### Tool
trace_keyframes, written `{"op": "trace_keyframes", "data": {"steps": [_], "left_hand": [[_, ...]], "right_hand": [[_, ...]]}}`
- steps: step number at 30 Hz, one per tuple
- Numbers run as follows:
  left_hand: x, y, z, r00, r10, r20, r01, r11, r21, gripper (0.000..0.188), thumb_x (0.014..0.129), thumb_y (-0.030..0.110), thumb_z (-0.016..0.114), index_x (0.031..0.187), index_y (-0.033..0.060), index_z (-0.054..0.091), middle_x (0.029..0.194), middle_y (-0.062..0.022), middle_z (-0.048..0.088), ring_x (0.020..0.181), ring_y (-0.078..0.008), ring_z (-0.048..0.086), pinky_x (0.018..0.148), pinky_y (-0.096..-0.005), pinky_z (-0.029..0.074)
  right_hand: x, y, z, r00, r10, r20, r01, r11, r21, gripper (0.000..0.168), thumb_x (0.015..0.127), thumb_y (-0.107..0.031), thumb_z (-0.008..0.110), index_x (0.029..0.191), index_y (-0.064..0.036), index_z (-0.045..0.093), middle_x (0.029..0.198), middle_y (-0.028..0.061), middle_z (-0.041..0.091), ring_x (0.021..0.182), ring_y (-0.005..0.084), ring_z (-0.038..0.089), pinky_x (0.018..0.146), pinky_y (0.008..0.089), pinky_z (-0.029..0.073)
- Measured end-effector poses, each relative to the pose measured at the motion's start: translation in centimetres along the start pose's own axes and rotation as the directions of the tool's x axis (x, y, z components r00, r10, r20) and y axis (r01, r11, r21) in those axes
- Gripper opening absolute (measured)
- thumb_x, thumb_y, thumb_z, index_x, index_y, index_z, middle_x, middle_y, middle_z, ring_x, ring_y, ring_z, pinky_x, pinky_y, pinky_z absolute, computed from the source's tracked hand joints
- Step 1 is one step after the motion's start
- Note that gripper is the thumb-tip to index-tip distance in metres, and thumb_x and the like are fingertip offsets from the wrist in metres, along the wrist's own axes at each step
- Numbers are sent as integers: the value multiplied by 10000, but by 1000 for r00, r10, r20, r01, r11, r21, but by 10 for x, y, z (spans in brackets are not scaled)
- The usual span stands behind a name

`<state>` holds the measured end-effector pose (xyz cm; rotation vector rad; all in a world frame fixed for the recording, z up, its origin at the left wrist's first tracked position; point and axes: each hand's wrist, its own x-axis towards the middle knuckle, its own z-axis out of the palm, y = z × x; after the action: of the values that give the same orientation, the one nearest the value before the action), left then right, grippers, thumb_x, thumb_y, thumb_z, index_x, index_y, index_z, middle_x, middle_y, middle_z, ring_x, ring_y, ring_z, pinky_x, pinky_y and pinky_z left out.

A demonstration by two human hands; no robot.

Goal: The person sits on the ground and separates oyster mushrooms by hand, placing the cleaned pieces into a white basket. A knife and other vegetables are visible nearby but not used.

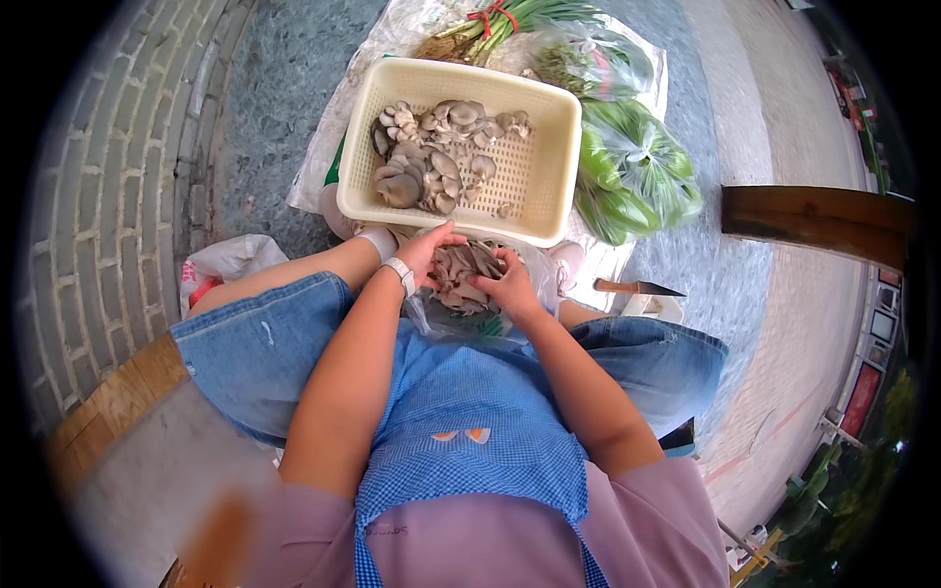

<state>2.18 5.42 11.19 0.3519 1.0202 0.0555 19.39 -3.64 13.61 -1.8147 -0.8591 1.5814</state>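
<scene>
Between my two hands is a clump of grey oyster mushrooms (464, 275), just above a clear plastic bag (540, 283) by my lap. My left hand (426, 253), a pale watch on its wrist, cups the clump's left side with fingers apart. On the other side, my right hand (511, 285) grips the clump, thumb across its front. Directly beyond lies a cream plastic basket (572, 158) with perforated walls and floor. More oyster mushrooms (403, 182) sit in it, mostly toward its left half, with small pieces nearer the right.
Bagged green vegetables (636, 173) lie right of the basket, below another bag of greens (592, 62). Red-tied green onions (500, 26) lie behind. A wooden-handled knife (636, 287) rests on a white object (654, 307), blade pointing right. A white bag (235, 257) stands left of my leg.
</scene>
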Motion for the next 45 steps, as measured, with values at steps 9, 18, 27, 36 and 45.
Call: {"op": "trace_keyframes", "data": {"steps": [9, 18, 27, 36, 45], "left_hand": [[-17, -14, 36, 973, 213, -83, -180, 937, 300, 543, 773, 502, 621, 1164, 136, 534, 1100, -69, 558, 977, -212, 549, 753, -407, 479], [12, -46, 23, 806, 515, -292, -406, 840, 360, 217, 813, 237, 561, 857, 43, 648, 855, -35, 633, 786, -127, 560, 743, -250, 426], [22, -51, 9, 842, 316, -438, -436, 876, -206, 170, 732, 249, 597, 743, 81, 575, 767, -41, 595, 726, -185, 562, 691, -315, 457], [13, -43, 6, 847, 425, -319, -529, 618, -581, 175, 721, 229, 597, 738, 61, 553, 751, -72, 579, 709, -225, 568, 661, -353, 480], [18, -48, 8, 848, 514, -131, -393, 775, 495, 301, 839, 239, 513, 1052, 48, 607, 943, -46, 623, 847, -132, 558, 784, -263, 439]], "right_hand": [[-12, 27, 3, 910, -384, 153, 413, 868, -275, 731, 638, -122, 766, 1253, -46, 377, 1136, 173, 528, 1050, 311, 526, 916, 360, 418], [-12, 20, -20, 971, -74, 226, 21, 973, 230, 439, 808, -95, 644, 1213, -63, 477, 998, 91, 585, 905, 170, 582, 787, 285, 499], [-9, 25, -20, 983, 92, 162, -153, 893, 423, 324, 875, -238, 582, 1118, -27, 544, 941, 42, 587, 805, 130, 591, 699, 255, 515], [3, 49, -22, 971, 240, -7, -194, 802, 565, 372, 907, -313, 510, 1188, -69, 496, 984, 35, 591, 833, 124, 556, 667, 285, 482], [16, 62, -39, 955, -18, -297, 49, 994, 95, 381, 901, -312, 517, 1201, -79, 494, 1005, 67, 586, 862, 138, 553, 672, 314, 475]]}}
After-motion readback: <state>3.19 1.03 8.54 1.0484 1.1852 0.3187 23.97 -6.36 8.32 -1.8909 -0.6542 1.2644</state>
